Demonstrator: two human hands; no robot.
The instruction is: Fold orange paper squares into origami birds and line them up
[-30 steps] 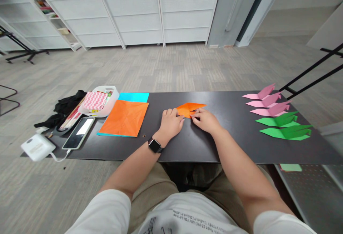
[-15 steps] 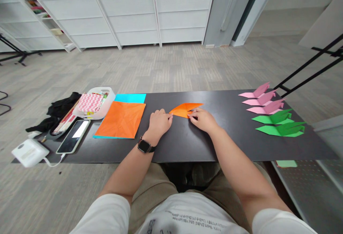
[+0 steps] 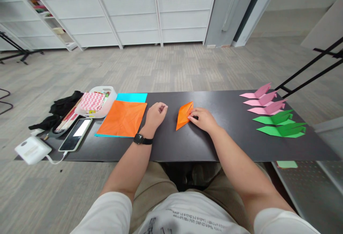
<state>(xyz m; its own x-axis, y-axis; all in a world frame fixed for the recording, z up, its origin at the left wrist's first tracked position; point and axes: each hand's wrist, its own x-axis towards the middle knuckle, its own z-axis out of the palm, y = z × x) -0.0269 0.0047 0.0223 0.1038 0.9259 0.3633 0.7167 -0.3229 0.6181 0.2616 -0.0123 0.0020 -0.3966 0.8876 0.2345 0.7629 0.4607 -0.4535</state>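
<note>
A folded piece of orange paper [image 3: 183, 116] stands at a slant over the middle of the dark table, one pointed end toward me. My right hand [image 3: 202, 118] pinches it at its right edge between thumb and fingers. Left of it, and apart from it, my left hand [image 3: 157, 115] is raised with loosely curled fingers; a gap shows between thumb and forefinger, with nothing in them. Beside that hand lies a stack of orange sheets [image 3: 122, 119], with blue sheets [image 3: 132, 97] showing from under it.
Several folded paper birds, pink [image 3: 265, 100] and green [image 3: 281, 130], stand in a row at the right end of the table [image 3: 235, 148]. At the left are a white basket [image 3: 109, 103], a phone [image 3: 75, 135] on a cable, a white box-shaped device [image 3: 33, 150] and black cloth [image 3: 64, 105].
My left hand has let go of the orange paper and moved slightly left and up. The paper has turned in my right hand, from lying crosswise to pointing toward me.
</note>
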